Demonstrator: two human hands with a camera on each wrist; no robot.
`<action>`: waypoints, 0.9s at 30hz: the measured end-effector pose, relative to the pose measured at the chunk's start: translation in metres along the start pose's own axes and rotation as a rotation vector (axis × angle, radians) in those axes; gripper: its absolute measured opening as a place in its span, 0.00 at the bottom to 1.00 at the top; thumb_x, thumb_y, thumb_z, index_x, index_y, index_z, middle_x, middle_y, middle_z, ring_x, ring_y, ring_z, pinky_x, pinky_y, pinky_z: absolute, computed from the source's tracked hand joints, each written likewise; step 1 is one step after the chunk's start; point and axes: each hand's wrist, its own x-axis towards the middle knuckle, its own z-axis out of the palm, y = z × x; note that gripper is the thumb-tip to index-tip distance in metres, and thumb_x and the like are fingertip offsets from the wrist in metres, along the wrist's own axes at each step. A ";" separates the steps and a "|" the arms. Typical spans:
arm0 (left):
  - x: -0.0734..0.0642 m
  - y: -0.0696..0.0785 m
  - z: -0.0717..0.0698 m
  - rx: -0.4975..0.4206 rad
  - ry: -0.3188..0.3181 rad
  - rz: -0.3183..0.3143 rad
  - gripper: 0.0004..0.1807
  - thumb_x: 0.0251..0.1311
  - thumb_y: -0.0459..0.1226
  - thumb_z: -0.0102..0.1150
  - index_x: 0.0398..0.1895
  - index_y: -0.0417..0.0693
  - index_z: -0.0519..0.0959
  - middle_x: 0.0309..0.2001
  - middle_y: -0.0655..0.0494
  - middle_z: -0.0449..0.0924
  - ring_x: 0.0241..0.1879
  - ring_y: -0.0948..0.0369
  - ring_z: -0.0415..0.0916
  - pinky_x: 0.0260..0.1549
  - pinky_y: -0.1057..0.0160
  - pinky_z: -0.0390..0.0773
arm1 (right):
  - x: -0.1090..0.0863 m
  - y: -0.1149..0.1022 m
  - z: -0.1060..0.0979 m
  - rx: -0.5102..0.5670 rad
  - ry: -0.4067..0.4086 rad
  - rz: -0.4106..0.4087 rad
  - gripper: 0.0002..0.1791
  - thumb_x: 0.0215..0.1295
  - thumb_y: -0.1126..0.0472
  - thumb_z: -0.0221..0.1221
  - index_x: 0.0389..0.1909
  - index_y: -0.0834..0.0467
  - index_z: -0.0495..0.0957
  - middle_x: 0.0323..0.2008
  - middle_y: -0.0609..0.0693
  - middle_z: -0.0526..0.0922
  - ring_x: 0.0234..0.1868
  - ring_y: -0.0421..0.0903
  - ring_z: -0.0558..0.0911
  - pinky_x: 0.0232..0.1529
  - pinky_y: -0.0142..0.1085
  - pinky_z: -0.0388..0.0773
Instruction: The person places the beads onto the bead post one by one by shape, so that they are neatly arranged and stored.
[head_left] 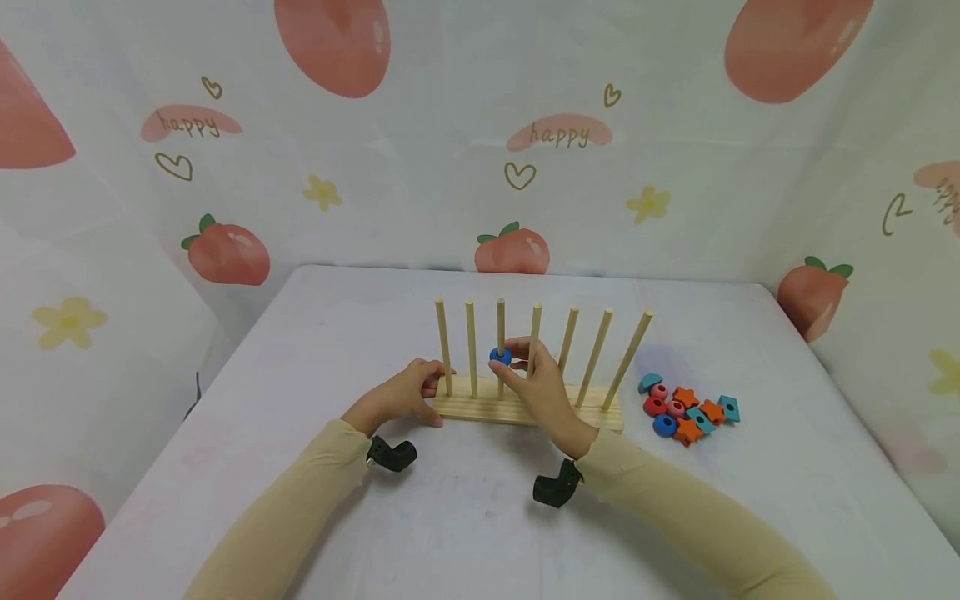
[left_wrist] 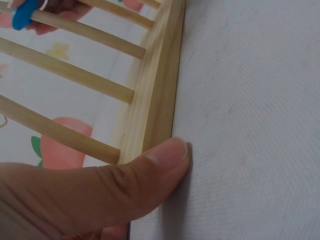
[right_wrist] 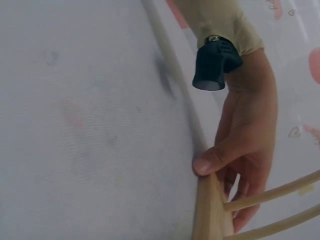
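A wooden peg rack (head_left: 480, 408) stands on the table, with several upright rods along its base. My left hand (head_left: 401, 396) grips the left end of the base, the thumb (left_wrist: 150, 175) against the front edge and the fingers behind. Between thumb and fingertips, my right hand (head_left: 542, 392) pinches a blue bead (head_left: 500, 357), which sits around the third rod (head_left: 501, 321) from the left, partway down. The left wrist view also catches this blue bead (left_wrist: 22, 15) on its rod. The right wrist view shows the left hand (right_wrist: 245, 135) at the rack's end.
Right of the rack lies a loose group of beads: orange stars (head_left: 687, 432), red and pink round ones (head_left: 655, 406), another blue one (head_left: 664, 426) and teal shapes (head_left: 729, 408). A patterned cloth (head_left: 420, 183) hangs behind the white table (head_left: 450, 517). Black wrist mounts (head_left: 557, 485) protrude near both cuffs.
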 end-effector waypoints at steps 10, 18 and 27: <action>-0.001 0.001 0.000 0.013 -0.017 0.012 0.43 0.38 0.24 0.76 0.63 0.42 0.69 0.53 0.43 0.62 0.57 0.50 0.69 0.60 0.54 0.71 | -0.010 0.023 0.001 -0.045 -0.043 0.089 0.19 0.63 0.62 0.64 0.52 0.59 0.70 0.46 0.56 0.79 0.49 0.50 0.78 0.50 0.41 0.78; -0.001 0.001 -0.001 0.002 -0.022 0.007 0.43 0.38 0.24 0.76 0.63 0.41 0.68 0.54 0.43 0.62 0.58 0.50 0.69 0.60 0.54 0.72 | -0.011 0.033 0.003 -0.061 -0.037 0.065 0.20 0.60 0.67 0.65 0.51 0.62 0.70 0.47 0.58 0.77 0.51 0.53 0.77 0.53 0.43 0.77; -0.001 0.000 -0.001 0.010 -0.019 0.004 0.43 0.38 0.24 0.76 0.63 0.43 0.69 0.53 0.44 0.63 0.57 0.50 0.69 0.60 0.53 0.71 | -0.015 0.039 0.003 -0.178 -0.042 0.028 0.19 0.61 0.66 0.64 0.50 0.61 0.69 0.48 0.57 0.78 0.53 0.54 0.77 0.56 0.49 0.73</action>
